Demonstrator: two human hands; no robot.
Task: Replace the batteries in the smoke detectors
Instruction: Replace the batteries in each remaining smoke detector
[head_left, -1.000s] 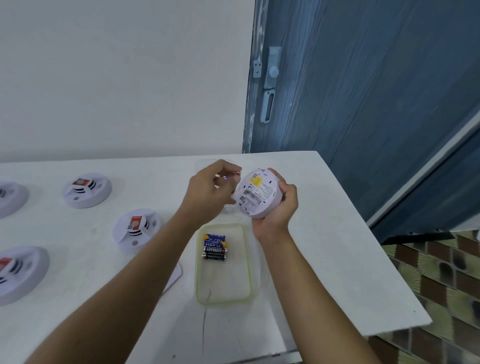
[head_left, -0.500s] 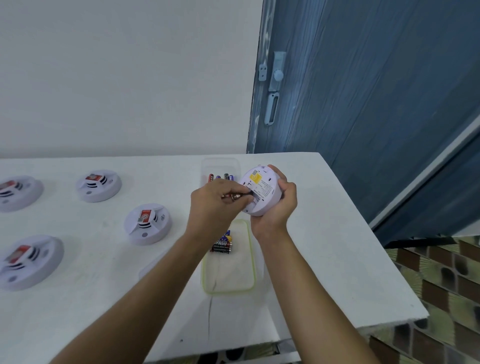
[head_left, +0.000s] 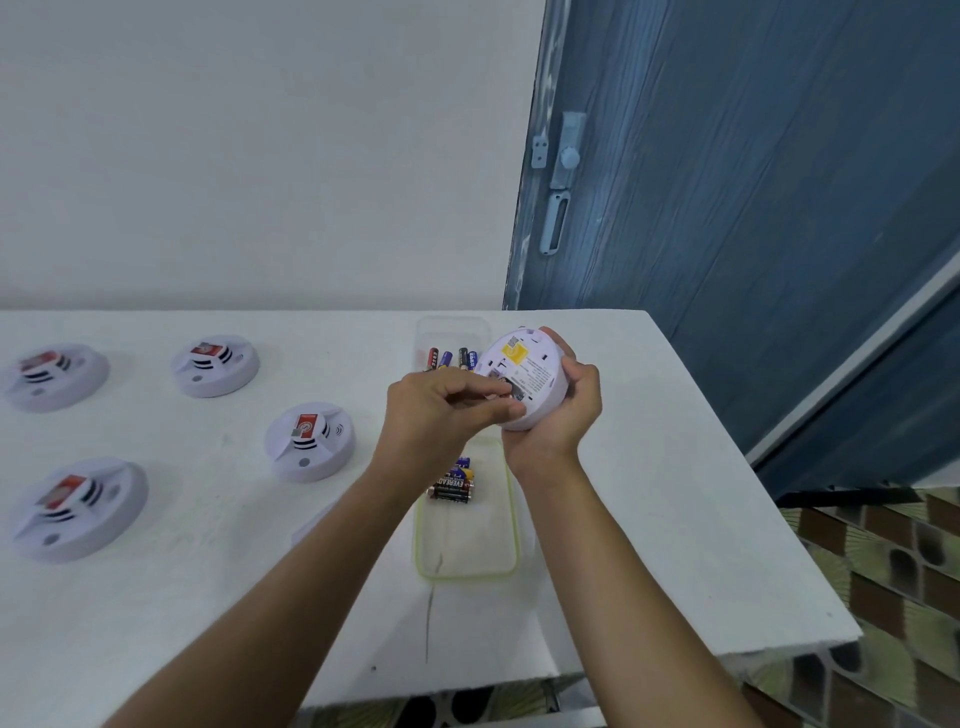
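My right hand (head_left: 558, 415) grips a white round smoke detector (head_left: 524, 376) above the table, its labelled back with a yellow sticker turned towards me. My left hand (head_left: 441, 410) has its fingers curled at the detector's open battery bay, pinching something small and dark that is mostly hidden by the fingers. Below my hands a clear tray with a green rim (head_left: 511, 530) holds a few batteries (head_left: 453, 486). A second clear tray (head_left: 452, 330) behind my hands holds several more batteries (head_left: 451, 358).
Several white smoke detectors lie face up on the white table (head_left: 675, 493): two at the far left (head_left: 54, 375) (head_left: 78, 509), one further back (head_left: 215, 364), one nearer the middle (head_left: 310, 440). The table ends at the right, beside a blue door (head_left: 727, 182).
My left hand came from above the detector down to its battery bay and its fingers closed there. The camera view shifted slightly left, showing more detectors.
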